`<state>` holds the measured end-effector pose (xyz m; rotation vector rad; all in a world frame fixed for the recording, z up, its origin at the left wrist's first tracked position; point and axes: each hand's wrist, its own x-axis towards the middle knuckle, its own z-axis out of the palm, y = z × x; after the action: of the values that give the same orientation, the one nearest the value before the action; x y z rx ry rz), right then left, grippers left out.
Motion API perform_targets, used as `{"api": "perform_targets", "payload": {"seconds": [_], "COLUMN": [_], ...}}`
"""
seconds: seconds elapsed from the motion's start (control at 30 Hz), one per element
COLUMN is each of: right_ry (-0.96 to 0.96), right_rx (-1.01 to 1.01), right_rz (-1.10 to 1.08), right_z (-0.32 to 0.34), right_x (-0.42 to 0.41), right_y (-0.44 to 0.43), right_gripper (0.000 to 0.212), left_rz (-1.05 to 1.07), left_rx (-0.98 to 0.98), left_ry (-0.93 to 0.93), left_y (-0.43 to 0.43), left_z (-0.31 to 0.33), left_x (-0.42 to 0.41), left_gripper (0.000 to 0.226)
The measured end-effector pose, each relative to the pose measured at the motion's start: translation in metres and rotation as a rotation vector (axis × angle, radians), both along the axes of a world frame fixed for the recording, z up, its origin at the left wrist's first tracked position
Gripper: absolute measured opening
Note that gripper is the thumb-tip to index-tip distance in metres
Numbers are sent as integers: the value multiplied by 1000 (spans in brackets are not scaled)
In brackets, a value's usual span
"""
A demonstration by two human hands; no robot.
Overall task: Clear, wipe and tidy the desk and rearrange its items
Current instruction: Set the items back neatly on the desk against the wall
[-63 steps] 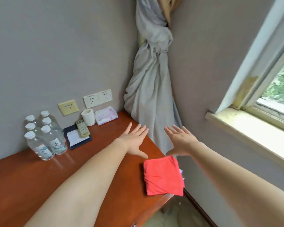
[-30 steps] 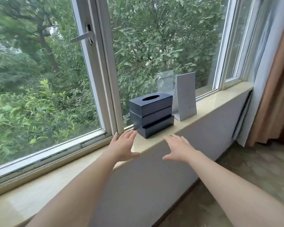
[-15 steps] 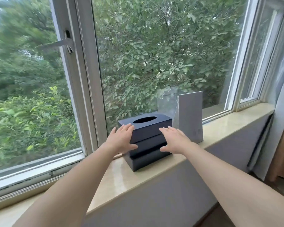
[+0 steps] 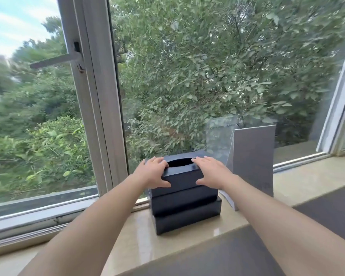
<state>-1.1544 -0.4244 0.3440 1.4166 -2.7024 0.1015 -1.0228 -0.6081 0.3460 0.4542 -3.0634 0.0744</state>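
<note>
On the windowsill, left hand and right hand both grip the dark tissue box, fingers on top, thumbs on front.

Left hand, right hand around the dark tissue box (on the windowsill)

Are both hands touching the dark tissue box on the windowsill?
Touching. The head view shows the left hand and the right hand each with fingers over the top of the tissue box and a thumb pressed on its front face.
</note>
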Motion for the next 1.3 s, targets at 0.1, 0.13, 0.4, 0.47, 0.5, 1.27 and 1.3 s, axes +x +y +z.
{"api": "perform_targets", "payload": {"seconds": [0.1,0.13,0.4,0.47,0.5,1.27,1.3], "right_ry": [-12,-22,63,71,61,149,150], "right_rx": [12,10,-27,-22,-24,-211,-218], "right_rz": [48,57,192,236,254,813,841], "right_z": [2,-1,-5,1,2,17,16], "right_x": [-6,-7,-7,3,10,294,315], "right_y": [-10,-13,-17,-19,-21,-196,-206], "right_gripper": [76,75,60,60,60,63,63], "left_rz": [10,10,-6,-9,-12,413,447], "left_rx": [-1,-14,2,0,-3,10,6], "left_ry": [-14,-24,-56,-38,-30,36,31], "left_y": [-1,-1,-2,-6,-9,-101,-103], "left_z": [6,8,15,17,19,38,37], "left_x": [-2,-2,25,41,50,421,445], "left_gripper": [69,69,65,65,65,65,64]}}
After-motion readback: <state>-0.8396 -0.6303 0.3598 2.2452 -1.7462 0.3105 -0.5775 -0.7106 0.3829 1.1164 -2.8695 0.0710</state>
